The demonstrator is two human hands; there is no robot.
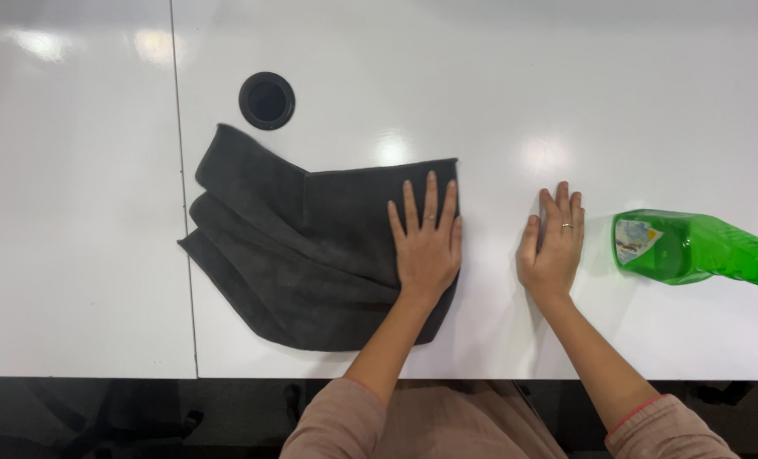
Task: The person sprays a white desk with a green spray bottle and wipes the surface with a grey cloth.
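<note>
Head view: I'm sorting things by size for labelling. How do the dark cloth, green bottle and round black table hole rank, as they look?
1. Cloth, by far the largest.
2. Bottle, though cut off by the frame edge.
3. Hole, the smallest.

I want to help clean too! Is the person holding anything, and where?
Nothing is gripped. The left hand lies flat on the dark grey cloth's right side; the right hand rests flat on the white table.

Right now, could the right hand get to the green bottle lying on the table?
Probably yes. The right hand rests flat on the white table, empty, and the green bottle lies just beside it with only bare tabletop between them.
</note>
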